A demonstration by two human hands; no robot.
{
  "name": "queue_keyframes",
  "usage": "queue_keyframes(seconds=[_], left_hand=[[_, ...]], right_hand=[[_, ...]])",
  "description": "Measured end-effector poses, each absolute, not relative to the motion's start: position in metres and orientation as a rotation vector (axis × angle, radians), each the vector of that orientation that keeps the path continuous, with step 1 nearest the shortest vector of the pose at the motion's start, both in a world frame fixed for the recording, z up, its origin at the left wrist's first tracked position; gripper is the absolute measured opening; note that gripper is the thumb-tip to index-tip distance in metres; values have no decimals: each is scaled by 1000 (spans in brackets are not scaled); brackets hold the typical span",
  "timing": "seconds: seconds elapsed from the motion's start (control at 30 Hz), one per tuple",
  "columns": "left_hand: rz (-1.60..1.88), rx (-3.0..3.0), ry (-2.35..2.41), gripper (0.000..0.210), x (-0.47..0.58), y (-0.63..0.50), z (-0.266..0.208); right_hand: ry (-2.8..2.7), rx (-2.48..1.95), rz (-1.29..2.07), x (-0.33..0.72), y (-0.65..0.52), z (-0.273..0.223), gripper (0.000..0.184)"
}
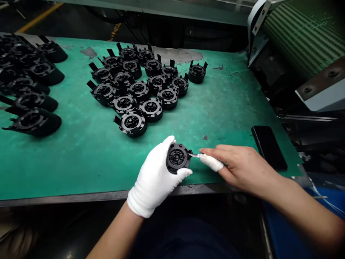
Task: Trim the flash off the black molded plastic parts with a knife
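Note:
My left hand (pixel 156 172), in a white glove, is closed around a round black plastic part (pixel 177 158) above the table's front edge. The part's ringed face with a central hub points up toward me. My right hand (pixel 237 163) is bare apart from a white cover on the thumb. Between its thumb and forefinger it pinches a small knife (pixel 195 155), whose thin blade touches the right rim of the part. The knife's handle is mostly hidden in the fingers.
Several similar black parts (pixel 151 108) stand grouped on the green table (pixel 81 162), with more (pixel 35 120) at the left. A black phone (pixel 269 147) lies at the right. A green ribbed conveyor belt (pixel 304 36) rises at the upper right.

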State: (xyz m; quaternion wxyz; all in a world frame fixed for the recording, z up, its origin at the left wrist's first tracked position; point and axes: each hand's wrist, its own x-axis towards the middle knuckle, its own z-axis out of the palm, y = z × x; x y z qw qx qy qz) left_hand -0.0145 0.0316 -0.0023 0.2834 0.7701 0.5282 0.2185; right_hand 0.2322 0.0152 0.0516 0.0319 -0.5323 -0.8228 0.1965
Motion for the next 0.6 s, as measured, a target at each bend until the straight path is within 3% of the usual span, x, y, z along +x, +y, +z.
queue_keyframes(seconds=[0.2, 0.27, 0.37, 0.43, 0.5, 0.6], left_hand=[[568, 2132, 1349, 91, -17, 31, 3], [466, 2138, 1270, 97, -22, 37, 10], [242, 2133, 994, 90, -40, 54, 23], [228, 2091, 910, 62, -57, 66, 29], [442, 1962, 1057, 46, -73, 72, 31], [725, 1686, 1231, 61, -84, 64, 30]], right_hand=[[-2534, -2089, 67, 277, 49, 38, 39], [-2470, -2184, 39, 294, 54, 34, 38], [-2415, -2019, 300, 296, 46, 32, 37], [-2390, -1887, 509, 285, 33, 32, 38], [-2366, -1820, 632, 273, 22, 30, 40], [-2324, -1763, 725, 259, 11, 30, 39]])
